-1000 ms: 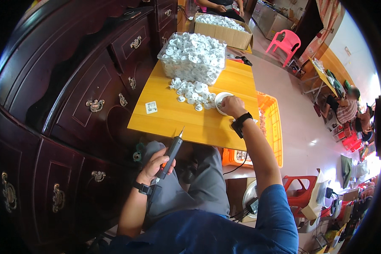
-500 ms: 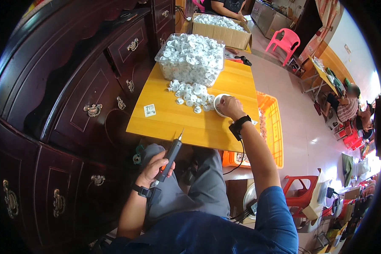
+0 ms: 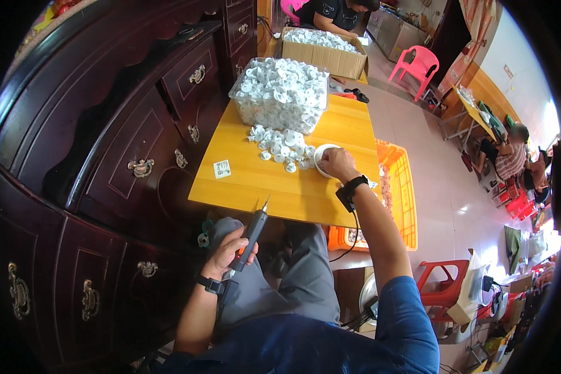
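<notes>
My left hand is wrapped round a slim grey electric screwdriver, held above my lap. Its thin bit points up and away, near the table's front edge. Over at the right of the table, my right hand dips into a small white bowl, fingers curled together. Whatever the fingertips hold is hidden, and so are most of the bowl's contents. Left of the bowl lies a loose pile of small white round plastic parts. Behind them a clear plastic bin is heaped with similar parts.
The yellow table has a square paper label at its left. Dark wooden drawers flank my left side. An orange crate stands to the right. Beyond the bin, a person sits behind a filled cardboard box.
The view has shifted slightly. My right hand stays at the bowl, with only a small change in its pose. The person behind the box has leaned into view.
</notes>
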Action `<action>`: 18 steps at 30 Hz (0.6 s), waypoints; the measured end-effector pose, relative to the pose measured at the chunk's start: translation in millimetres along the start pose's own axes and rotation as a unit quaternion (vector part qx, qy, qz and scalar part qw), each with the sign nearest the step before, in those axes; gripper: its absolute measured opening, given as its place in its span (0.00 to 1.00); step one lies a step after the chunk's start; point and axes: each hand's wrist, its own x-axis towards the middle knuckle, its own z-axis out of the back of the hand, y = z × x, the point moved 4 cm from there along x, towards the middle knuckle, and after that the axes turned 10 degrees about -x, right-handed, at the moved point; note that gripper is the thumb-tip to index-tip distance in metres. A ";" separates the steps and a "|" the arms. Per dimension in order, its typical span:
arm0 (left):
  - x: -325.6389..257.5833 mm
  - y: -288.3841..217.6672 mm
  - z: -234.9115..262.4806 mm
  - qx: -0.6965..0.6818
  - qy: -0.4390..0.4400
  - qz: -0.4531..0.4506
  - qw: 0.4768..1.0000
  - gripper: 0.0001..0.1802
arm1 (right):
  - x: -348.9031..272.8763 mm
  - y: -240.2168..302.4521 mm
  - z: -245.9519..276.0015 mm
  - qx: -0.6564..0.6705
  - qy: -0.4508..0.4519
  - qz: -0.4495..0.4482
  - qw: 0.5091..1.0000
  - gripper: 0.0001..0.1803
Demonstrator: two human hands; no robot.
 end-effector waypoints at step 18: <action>1.3 2.8 -1.2 0.012 -0.015 0.007 1.000 0.22 | -30.3 2.3 28.5 0.192 -0.151 0.008 0.970 0.10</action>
